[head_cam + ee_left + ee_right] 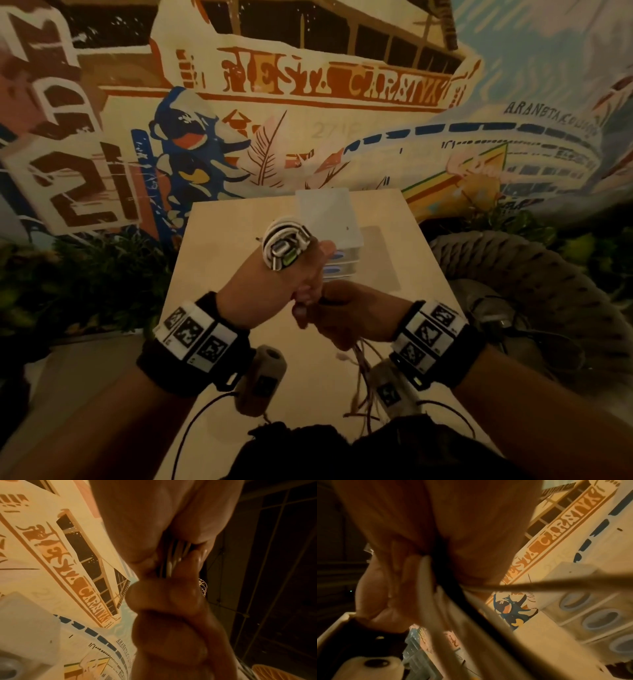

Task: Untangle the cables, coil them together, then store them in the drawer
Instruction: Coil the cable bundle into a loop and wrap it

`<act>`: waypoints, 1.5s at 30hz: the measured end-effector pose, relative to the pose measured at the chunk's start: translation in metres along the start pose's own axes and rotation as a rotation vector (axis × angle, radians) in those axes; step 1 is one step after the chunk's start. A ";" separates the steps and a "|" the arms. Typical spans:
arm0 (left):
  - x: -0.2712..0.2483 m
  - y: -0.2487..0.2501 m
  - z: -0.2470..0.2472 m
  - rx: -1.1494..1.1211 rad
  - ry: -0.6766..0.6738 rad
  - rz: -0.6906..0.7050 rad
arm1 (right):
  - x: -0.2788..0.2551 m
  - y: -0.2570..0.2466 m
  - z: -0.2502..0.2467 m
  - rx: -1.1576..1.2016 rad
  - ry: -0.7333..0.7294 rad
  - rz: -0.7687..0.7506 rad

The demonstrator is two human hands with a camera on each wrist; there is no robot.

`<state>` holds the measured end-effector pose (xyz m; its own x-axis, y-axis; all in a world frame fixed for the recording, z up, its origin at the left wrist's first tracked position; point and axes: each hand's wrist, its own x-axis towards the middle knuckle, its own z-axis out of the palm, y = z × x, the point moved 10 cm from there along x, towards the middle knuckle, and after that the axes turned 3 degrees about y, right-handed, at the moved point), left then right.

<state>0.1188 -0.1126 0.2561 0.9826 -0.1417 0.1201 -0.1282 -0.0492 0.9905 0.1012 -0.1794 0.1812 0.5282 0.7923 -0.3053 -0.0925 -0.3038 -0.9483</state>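
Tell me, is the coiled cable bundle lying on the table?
No, the left hand holds the coiled cable bundle above the table while the right hand grips loose cords.
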 end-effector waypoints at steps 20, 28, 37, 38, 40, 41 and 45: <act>-0.008 -0.046 -0.017 1.048 -0.237 0.003 | -0.017 0.043 -0.043 -0.155 0.187 0.346; -0.020 -0.064 0.022 1.252 -0.573 -0.128 | -0.013 0.037 -0.046 -0.200 0.232 0.280; -0.023 -0.081 0.031 1.325 -0.609 -0.181 | -0.017 0.046 -0.044 -0.146 0.167 0.314; -0.024 -0.082 0.032 1.361 -0.625 -0.179 | -0.016 0.047 -0.041 -0.118 0.135 0.322; -0.027 -0.086 0.035 1.431 -0.670 -0.166 | -0.012 0.052 -0.035 -0.084 0.050 0.384; -0.027 -0.087 0.038 1.455 -0.687 -0.156 | -0.010 0.053 -0.033 -0.118 0.020 0.416; -0.024 -0.084 0.041 1.469 -0.684 -0.174 | -0.004 0.039 -0.026 -0.477 -0.082 0.395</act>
<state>0.1010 -0.1455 0.1670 0.8100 -0.4021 -0.4270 -0.4325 -0.9012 0.0281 0.1178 -0.2084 0.1482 0.4627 0.6046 -0.6484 0.1295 -0.7696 -0.6252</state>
